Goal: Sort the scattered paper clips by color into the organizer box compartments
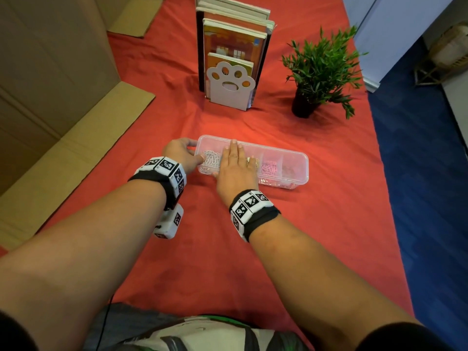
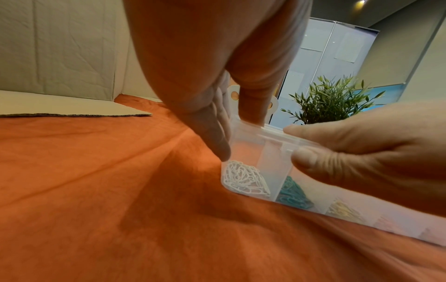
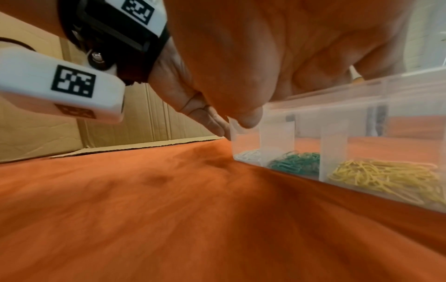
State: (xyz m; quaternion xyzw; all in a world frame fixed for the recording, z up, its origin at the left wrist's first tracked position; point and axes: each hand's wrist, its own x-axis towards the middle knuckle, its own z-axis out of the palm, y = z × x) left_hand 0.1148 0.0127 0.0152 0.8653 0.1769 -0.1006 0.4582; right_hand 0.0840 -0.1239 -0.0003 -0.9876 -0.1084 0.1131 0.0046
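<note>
Organizer box (image 1: 295, 171): clear plastic, long, lying on the red-clothed counter (image 1: 228, 249) in front of the person.
Left grip (image 1: 181, 153): the left hand clasps the box's left end, thumb on the near side and fingers curled round the far corner.
Right grip (image 1: 235, 168): the right hand lies flat on top of the box over its left-middle part, fingers straight and reaching to the far rim.
White paper clips (image 2: 243, 179): in the leftmost compartment, just beside the left thumb.
Green paper clips (image 3: 296, 162): next compartment, under the right hand.
Yellow paper clips (image 3: 386, 175): third compartment.
Pink paper clips (image 1: 269, 168): fourth compartment, right of the right hand.
Behind: paw-shaped bookend (image 1: 229, 84) with books (image 1: 233, 39); potted plant (image 1: 319, 72) to its right.
Left side: cardboard box (image 1: 50, 84).
</note>
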